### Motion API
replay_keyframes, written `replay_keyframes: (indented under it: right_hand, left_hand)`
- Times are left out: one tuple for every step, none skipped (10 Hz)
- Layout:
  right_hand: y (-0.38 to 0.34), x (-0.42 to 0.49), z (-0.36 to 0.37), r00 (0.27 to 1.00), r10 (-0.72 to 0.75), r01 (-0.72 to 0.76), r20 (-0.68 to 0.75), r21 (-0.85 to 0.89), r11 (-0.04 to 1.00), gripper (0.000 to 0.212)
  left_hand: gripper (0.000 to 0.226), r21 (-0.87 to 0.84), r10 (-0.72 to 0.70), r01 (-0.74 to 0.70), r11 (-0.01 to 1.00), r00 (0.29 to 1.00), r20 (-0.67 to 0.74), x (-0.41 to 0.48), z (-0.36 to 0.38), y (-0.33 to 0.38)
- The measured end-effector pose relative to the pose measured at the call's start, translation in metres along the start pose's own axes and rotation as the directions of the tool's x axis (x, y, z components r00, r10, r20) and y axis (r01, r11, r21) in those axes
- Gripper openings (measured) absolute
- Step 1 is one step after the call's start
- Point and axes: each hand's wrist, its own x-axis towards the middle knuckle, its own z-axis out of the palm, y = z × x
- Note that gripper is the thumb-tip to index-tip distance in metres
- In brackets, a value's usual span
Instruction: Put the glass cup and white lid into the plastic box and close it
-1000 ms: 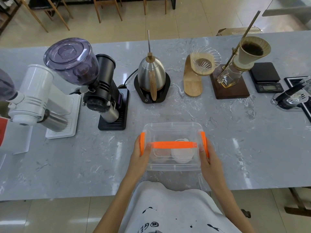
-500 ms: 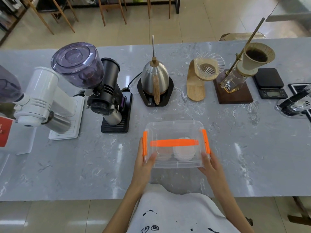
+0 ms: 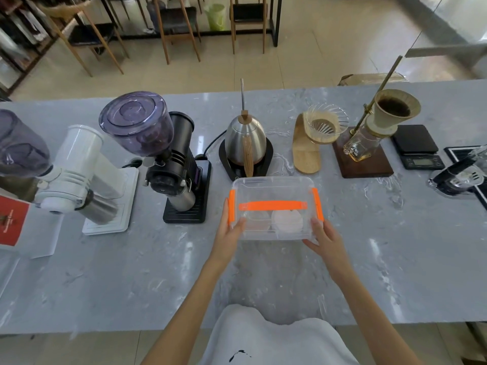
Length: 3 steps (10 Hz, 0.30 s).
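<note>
Head view, looking down at your two hands and the work; your left hand [image 3: 228, 233] and right hand [image 3: 325, 239] each grasp a near corner of the clear rectangular plastic box [image 3: 274, 209], thumbs pressed on its lid, a hold that suits keeping the lid seated and the load level; whether the box rests on the grey marbled surface [image 3: 395, 246] or hangs just above it cannot be told; orange side clips [image 3: 317, 204] lie flat against the walls, so the box reads as closed; an orange strap handle [image 3: 272, 206] spans the top; through the glossy lid, the round white lid [image 3: 287, 219] lies beside the faint glass cup [image 3: 257, 221]; a steel gooseneck kettle [image 3: 246, 143] stands just behind.
</note>
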Motion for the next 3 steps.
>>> replay_keyframes:
  right_hand:
    - [0.002, 0.000, 0.002, 1.000, -0.002, 0.002, -0.008, 0.010, 1.000, 0.035]
    - [0.002, 0.002, 0.003, 1.000, 0.021, -0.020, -0.015, 0.011, 1.000, 0.040]
    - [0.010, -0.004, -0.001, 0.999, 0.034, -0.034, 0.017, 0.007, 0.999, 0.058]
  left_hand:
    - [0.067, -0.023, -0.016, 0.016, 1.000, 1.000, -0.015, 0.002, 0.000, 0.000]
    - [0.069, -0.024, -0.029, 0.028, 0.999, 0.999, -0.030, 0.004, 0.002, -0.003]
    - [0.070, -0.019, -0.018, 0.017, 1.000, 0.999, -0.041, 0.000, 0.003, -0.011]
